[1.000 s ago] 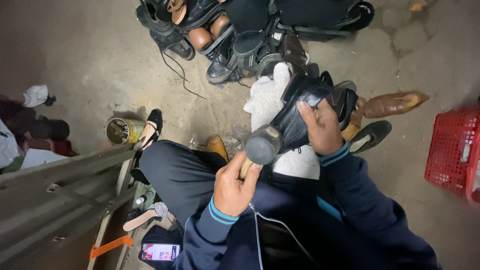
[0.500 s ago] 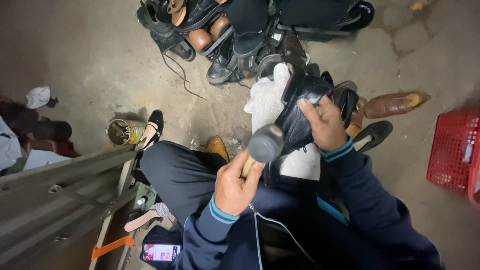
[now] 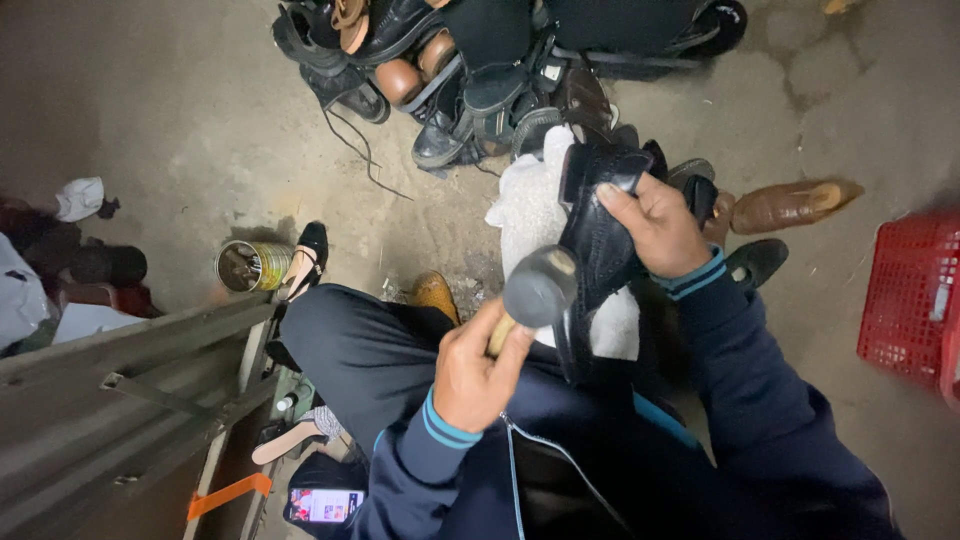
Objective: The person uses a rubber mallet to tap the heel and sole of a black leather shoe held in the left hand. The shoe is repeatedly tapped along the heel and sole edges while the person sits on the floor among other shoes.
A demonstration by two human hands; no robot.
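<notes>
left hand (image 3: pixel 478 372): fist closed round the wooden handle of a grey round-headed hammer (image 3: pixel 538 290), head raised just beside the shoe
right hand (image 3: pixel 655 225): fingers clamped over a black leather shoe (image 3: pixel 598 235) — held upright above the lap
white cloth (image 3: pixel 535 215): behind the shoe, on the knee
floor: pile of dark shoes (image 3: pixel 470 60) ahead, brown leather shoe (image 3: pixel 790 205) to the right, red plastic crate (image 3: pixel 905 295) at far right
open metal tin (image 3: pixel 250 265): on the floor, left — near a black sandal (image 3: pixel 305 258)

Black shoe (image 3: pixel 600 235) held upright; round-headed hammer (image 3: pixel 538 290) beside.
</notes>
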